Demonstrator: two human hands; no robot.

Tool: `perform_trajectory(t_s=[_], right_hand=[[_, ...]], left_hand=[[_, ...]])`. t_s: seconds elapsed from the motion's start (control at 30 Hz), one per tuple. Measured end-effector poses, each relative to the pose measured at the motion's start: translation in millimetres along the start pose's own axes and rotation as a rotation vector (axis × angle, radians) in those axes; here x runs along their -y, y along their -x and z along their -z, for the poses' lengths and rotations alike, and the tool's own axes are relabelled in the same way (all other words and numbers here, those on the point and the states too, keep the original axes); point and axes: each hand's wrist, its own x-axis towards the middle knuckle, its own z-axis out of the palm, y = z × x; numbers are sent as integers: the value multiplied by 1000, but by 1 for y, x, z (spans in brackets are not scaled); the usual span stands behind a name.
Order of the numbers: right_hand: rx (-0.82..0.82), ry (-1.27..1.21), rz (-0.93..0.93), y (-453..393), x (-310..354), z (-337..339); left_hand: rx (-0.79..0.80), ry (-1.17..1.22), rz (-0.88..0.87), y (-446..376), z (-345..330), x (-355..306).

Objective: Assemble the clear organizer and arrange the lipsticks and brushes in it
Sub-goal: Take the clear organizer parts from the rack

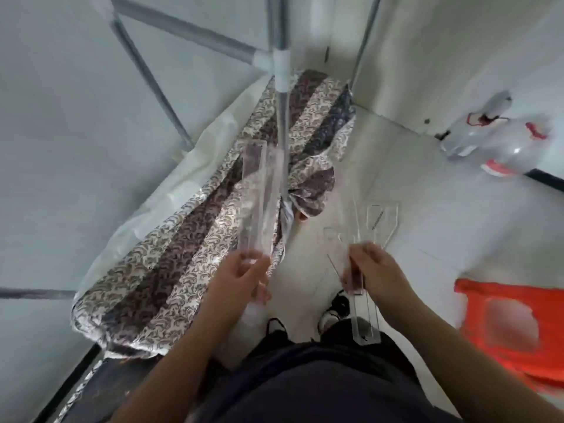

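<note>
two clear organizer panels [258,193] [364,303], one gripped in each of two hands [244,274] [370,270].

You saw soft, even, diffuse light with faint shadows. Wide-angle distortion bent the grey metal poles [180,25] at the edges. Motion blur smeared the long clear acrylic strip [258,196] and the orange plastic bag [515,328].

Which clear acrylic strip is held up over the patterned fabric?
The long clear strip in the left hand. It extends over the patterned fabric; the right hand's strips hang over bare floor.
</note>
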Motion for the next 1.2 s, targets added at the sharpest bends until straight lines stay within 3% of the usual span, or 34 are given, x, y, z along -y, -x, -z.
perform_trajectory(t_s=[0.2, 0.47, 0.87, 1.2], right_hand=[[-290, -222, -3, 70, -59, 61], [-686, -532, -23, 164, -139, 172], [-1103, -734, -46, 315, -223, 343], [-1393, -842, -179, 341, -268, 427]], left_hand=[[240, -164, -30, -4, -66, -2], [538, -322, -102, 22, -215, -12], [958, -553, -112, 135, -485, 13], [1189, -705, -126, 138, -671, 18]])
